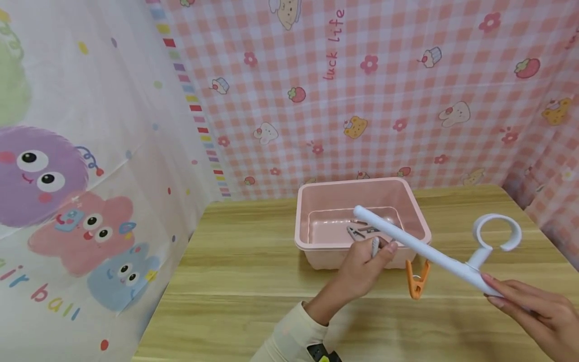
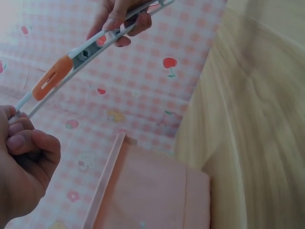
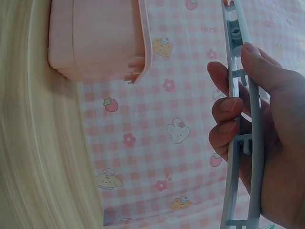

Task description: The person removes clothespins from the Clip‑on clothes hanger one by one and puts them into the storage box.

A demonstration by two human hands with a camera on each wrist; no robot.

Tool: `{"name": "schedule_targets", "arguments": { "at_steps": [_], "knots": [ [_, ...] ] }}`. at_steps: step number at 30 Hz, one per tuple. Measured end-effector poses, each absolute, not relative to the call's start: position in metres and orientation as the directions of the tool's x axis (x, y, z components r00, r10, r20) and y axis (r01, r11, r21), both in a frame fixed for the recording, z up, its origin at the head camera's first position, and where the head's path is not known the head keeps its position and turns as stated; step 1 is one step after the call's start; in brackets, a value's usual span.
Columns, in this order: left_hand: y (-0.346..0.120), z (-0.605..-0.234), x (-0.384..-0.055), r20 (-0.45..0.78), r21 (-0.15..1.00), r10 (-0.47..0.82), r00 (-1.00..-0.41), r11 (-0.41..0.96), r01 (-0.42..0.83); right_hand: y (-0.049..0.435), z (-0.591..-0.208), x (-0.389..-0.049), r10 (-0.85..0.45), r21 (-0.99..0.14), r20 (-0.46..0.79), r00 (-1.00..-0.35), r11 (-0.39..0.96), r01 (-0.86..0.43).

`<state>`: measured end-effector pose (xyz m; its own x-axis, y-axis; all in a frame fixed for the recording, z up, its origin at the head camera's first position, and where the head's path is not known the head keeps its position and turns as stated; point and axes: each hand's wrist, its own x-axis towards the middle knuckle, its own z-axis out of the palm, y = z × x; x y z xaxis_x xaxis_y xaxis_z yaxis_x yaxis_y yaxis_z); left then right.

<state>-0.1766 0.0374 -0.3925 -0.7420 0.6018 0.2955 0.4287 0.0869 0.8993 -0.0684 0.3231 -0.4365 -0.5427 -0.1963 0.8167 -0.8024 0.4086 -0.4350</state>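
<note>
A pale blue plastic hanger [image 1: 420,246] with an open ring hook is held slanting over the table. My right hand [image 1: 538,309] grips its lower right end; in the right wrist view the fingers [image 3: 226,121] and thumb close around its two thin rails. An orange clothespin [image 1: 417,281] is on the hanger, between the two hands in the left wrist view. My left hand [image 1: 364,266], fingers curled, is beside the hanger's other half and pinches a small ridged grey clothespin [image 1: 375,246], mostly hidden by the fingers.
A pink plastic bin [image 1: 312,246] stands on the wooden table [image 1: 226,281] just behind the left hand. Several grey clothespins [image 1: 356,233] lie inside it. A pink checked cloth [image 1: 384,90] hangs behind the table, and a white printed cloth [image 1: 154,151] hangs on the left.
</note>
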Motion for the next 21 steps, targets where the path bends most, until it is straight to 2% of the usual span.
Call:
{"name": "schedule_targets", "arguments": {
  "at_steps": [4, 6, 11, 16, 21],
  "knots": [
    [0.0376, -0.3935, -0.1744, 0.243, 0.952, 0.643, -0.726, -0.016, 0.305, 0.3207, -0.4335, -0.0721, -0.217, -0.469, 0.839, -0.498, 0.175, -0.866],
    [0.0382, -0.3937, -0.1745, 0.239, 0.96, 0.653, -0.718, -0.05, 0.275, 0.3206, -0.4319, -0.0731, -0.224, -0.474, 0.845, -0.486, 0.109, -0.874],
    [0.04, -0.3917, -0.1729, 0.225, 0.974, 0.695, -0.683, -0.189, 0.128, 0.3199, -0.431, -0.0725, -0.214, -0.471, 0.847, -0.486, 0.121, -0.874],
    [0.0394, -0.3924, -0.1707, 0.237, 0.933, 0.752, -0.616, -0.352, -0.071, 0.3158, -0.4293, -0.0738, -0.225, -0.47, 0.861, -0.457, -0.007, -0.883],
    [0.0385, -0.3951, -0.1707, 0.282, 0.892, 0.775, -0.566, -0.429, -0.142, 0.314, -0.4291, -0.0742, -0.226, -0.472, 0.862, -0.454, -0.033, -0.881]
  ]
}}
